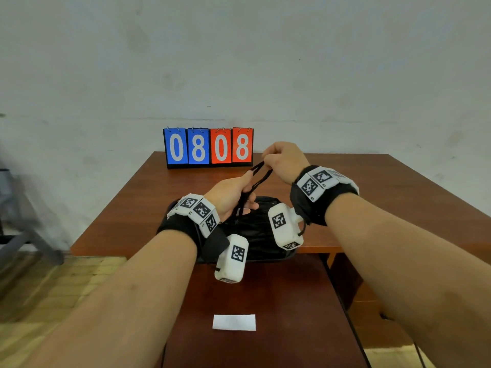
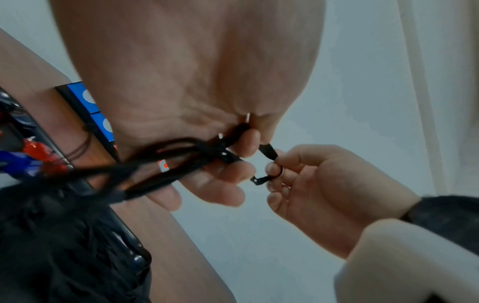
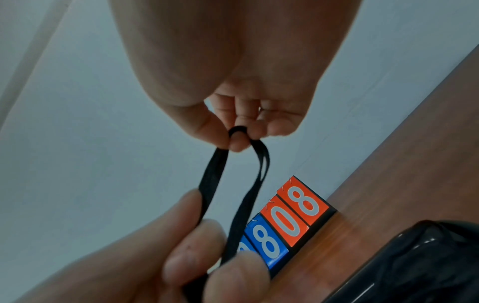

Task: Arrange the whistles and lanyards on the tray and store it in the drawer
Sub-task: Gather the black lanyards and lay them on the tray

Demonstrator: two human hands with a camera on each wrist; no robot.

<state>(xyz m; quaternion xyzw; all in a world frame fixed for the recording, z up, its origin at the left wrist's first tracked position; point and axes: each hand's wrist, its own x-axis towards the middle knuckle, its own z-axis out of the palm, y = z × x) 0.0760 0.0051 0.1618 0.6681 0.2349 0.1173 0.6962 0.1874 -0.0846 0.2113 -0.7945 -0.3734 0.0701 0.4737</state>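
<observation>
A black flat-strap lanyard [image 3: 210, 184] is stretched in the air between the two hands, above the near part of the wooden table [image 1: 372, 187]. The right hand [image 1: 285, 160] pinches the strap's folded end between thumb and fingertips, with a small loop poking out above the pinch, and the remaining fingers are curled in beside it. The left hand [image 1: 229, 193] has its fingers curled round a bunch of several black cords [image 2: 145, 170] that trail down toward the black tray [image 1: 268, 232] lying directly below the hands on the table. In the left wrist view, red and blue plastic shapes [image 2: 33, 157] sit at the tray's edge; they are probably whistles, though the blur makes that uncertain. How many lanyards are in the bunch cannot be counted. As a judgement, the task is at an early-to-middle stage: the lanyards are being sorted or straightened in hand and are not yet laid neatly, the tray is on the tabletop, and no drawer appears in any view, so storing is all to come. Behind the tray a flip scoreboard [image 1: 208, 147] reads 0808, and a white paper slip [image 1: 233, 322] lies on the darker lower surface nearest the person
</observation>
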